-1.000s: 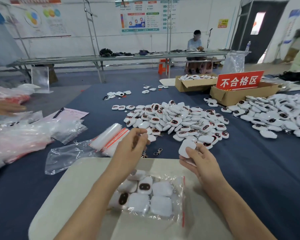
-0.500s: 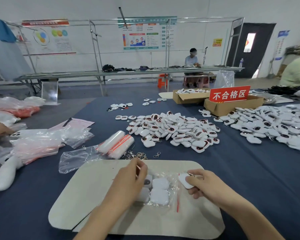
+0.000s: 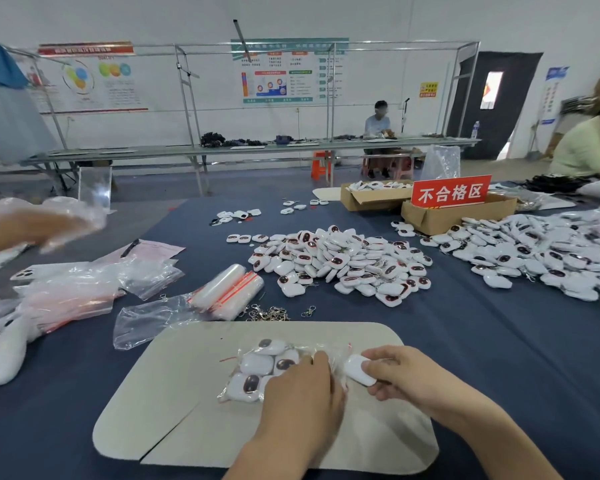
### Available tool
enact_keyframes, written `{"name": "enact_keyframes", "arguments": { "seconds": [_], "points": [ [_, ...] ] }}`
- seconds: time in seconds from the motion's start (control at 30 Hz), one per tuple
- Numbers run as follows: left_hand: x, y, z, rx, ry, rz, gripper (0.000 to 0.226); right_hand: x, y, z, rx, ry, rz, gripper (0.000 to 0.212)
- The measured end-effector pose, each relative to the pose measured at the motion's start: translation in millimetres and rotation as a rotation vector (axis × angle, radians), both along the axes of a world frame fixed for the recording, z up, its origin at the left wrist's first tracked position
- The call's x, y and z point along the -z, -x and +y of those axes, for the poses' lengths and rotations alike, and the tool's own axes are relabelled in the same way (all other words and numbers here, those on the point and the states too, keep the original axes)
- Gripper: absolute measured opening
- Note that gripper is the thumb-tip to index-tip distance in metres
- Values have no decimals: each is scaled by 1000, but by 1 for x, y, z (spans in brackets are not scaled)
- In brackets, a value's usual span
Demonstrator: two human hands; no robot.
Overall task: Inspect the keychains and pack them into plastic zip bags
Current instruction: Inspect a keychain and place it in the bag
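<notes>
A clear zip bag [image 3: 257, 370] holding several white keychains lies on the beige mat [image 3: 174, 410]. My left hand [image 3: 302, 393] rests on the bag's right end and its fingers grip the bag's mouth. My right hand [image 3: 400, 374] pinches one white keychain [image 3: 357, 372] right at that mouth. A big heap of white keychains [image 3: 340, 263] with dark red faces lies on the blue table beyond the mat.
Rolls of empty zip bags [image 3: 227, 291] and loose metal clasps [image 3: 269, 313] lie just past the mat. More bags [image 3: 70, 289] lie left, where another person's hand [image 3: 25, 226] reaches. Cardboard boxes with a red sign [image 3: 449, 194] and another keychain heap [image 3: 541, 251] sit right.
Both hands came down from the heap to the bag on the mat. My right hand brought the keychain to the bag's mouth. The camera tilted up and back.
</notes>
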State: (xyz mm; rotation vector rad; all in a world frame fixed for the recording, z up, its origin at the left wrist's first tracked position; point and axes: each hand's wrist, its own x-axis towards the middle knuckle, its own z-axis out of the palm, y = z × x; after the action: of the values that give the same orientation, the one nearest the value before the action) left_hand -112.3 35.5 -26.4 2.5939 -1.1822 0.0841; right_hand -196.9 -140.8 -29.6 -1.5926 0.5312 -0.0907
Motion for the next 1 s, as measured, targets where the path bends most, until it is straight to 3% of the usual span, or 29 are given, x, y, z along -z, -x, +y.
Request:
{"name": "enact_keyframes", "arguments": {
  "seconds": [0.1, 0.2, 0.47, 0.77, 0.87, 1.0],
  "points": [
    [-3, 0, 2, 5, 7, 23, 24, -1, -3, 1, -40, -187, -65, 25],
    [-4, 1, 4, 17, 16, 29, 24, 0, -6, 5, -67, -209, -74, 28],
    [-6, 1, 7, 90, 47, -19, 24, 12, -26, 13, 75, 50, -80, 41],
    [0, -4, 12, 171, 68, -29, 21, 20, -41, 23, 100, 608, -7, 31],
    [0, -8, 15, 199, 94, 0, 23, 17, -38, 22, 44, 558, -27, 27],
    [0, -11, 16, 219, 77, 3, 24, 14, -30, 13, -108, 515, -28, 43]
  ]
}}
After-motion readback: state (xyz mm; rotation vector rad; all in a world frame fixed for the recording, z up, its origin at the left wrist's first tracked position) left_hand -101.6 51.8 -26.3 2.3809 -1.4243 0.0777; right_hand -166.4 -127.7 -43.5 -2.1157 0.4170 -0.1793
